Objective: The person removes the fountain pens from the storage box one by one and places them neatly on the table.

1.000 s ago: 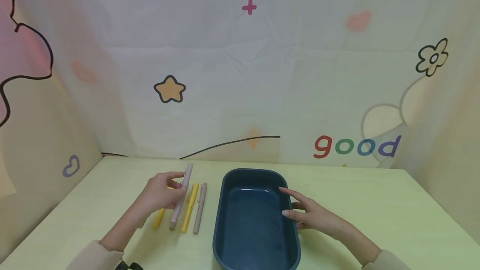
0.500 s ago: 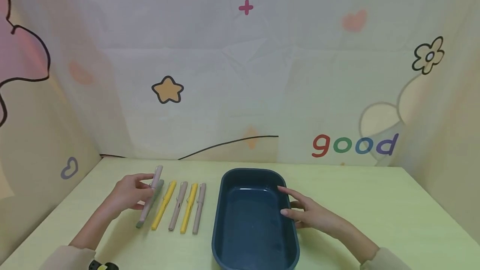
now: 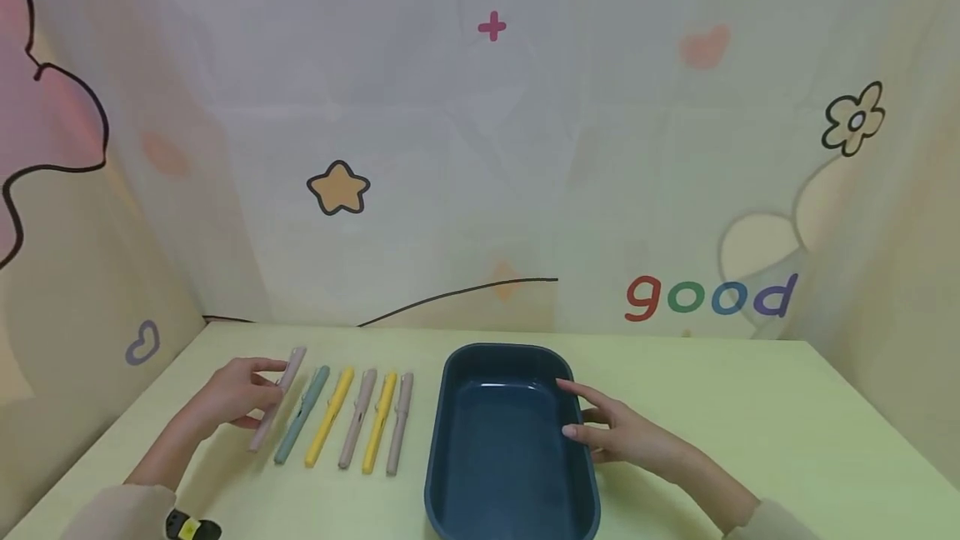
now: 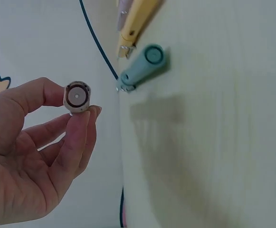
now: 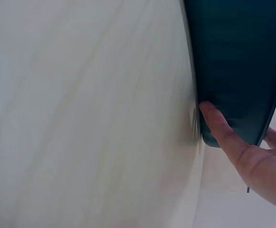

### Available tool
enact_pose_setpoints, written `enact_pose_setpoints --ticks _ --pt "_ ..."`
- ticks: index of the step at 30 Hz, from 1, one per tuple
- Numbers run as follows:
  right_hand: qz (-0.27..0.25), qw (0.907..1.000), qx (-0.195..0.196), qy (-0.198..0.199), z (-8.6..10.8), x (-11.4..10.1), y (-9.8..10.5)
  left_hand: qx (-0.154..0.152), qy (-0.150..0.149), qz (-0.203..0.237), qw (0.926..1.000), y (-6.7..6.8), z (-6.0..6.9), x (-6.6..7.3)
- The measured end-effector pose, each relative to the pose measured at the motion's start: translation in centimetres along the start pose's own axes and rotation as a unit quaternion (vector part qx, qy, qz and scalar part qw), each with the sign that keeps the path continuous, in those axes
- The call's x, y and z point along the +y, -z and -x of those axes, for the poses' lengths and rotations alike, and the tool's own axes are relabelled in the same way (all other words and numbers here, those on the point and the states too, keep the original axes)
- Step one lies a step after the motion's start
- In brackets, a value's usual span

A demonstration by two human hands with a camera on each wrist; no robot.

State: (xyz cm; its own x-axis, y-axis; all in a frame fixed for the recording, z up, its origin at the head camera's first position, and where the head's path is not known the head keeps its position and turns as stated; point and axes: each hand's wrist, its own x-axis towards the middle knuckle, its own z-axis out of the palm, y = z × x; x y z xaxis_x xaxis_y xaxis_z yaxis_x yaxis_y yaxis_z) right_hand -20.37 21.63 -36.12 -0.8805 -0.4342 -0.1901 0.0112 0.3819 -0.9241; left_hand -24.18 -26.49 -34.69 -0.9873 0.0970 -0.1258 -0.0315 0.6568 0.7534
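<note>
My left hand (image 3: 238, 392) pinches a pale lilac capped pen (image 3: 277, 401) at the left end of a row of pens. In the left wrist view that pen (image 4: 77, 96) is seen end-on between thumb and fingers, apart from the table. Just right of it lies a teal pen (image 3: 302, 415), then a yellow pen (image 3: 330, 417), a greyish-pink pen (image 3: 357, 419), another yellow pen (image 3: 380, 423) and a grey pen (image 3: 401, 423). On the right, my right hand (image 3: 626, 432) grips the side rim of a dark blue rectangular bin (image 3: 589, 473), some fingers over the rim, others against the outer wall.
The bin stands on a pale yellow-green table (image 3: 720, 407), right of the pens. Behind the table hangs a printed cloth backdrop (image 3: 450, 190), with side walls of cloth at left and right. A dark band with a yellow patch (image 3: 192, 527) shows by the left sleeve.
My left hand has carried the lilac pen leftward over the row, past the yellow and teal pens, and lowered it a little. The right hand stays at the bin's rim.
</note>
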Motion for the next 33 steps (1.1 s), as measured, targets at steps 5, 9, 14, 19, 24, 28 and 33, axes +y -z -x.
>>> enact_pose_setpoints --ticks 5,9,14,19,24,28,33 --pt "-0.002 1.0 -0.007 -0.001 0.1 0.1 0.1 0.001 0.01 -0.014 0.9999 -0.2 -0.6 -1.1" --pt "-0.002 0.9999 -0.015 0.003 0.2 0.3 -0.2 -0.005 0.02 -0.02 0.9996 -0.5 -0.6 -1.7" --pt "0.002 0.9998 -0.016 0.009 0.1 0.1 0.0 -0.013 0.025 -0.019 0.9994 -0.3 -0.8 -1.6" --pt "0.006 0.9999 -0.011 0.012 0.1 -0.2 0.3 -0.017 0.027 -0.023 0.9992 -0.2 -1.2 -1.3" --pt "0.008 0.9999 -0.008 0.009 0.0 -0.2 0.3 -0.022 0.033 -0.022 0.999 -0.3 -1.4 -1.5" --pt "0.007 0.9998 -0.01 0.015 0.0 -0.2 0.3 -0.025 0.036 -0.027 0.9987 -0.3 -1.5 -1.7" --pt "0.01 0.9998 -0.011 0.013 0.0 -0.2 0.4 -0.027 0.034 -0.036 0.9984 -0.4 -1.8 -1.9"
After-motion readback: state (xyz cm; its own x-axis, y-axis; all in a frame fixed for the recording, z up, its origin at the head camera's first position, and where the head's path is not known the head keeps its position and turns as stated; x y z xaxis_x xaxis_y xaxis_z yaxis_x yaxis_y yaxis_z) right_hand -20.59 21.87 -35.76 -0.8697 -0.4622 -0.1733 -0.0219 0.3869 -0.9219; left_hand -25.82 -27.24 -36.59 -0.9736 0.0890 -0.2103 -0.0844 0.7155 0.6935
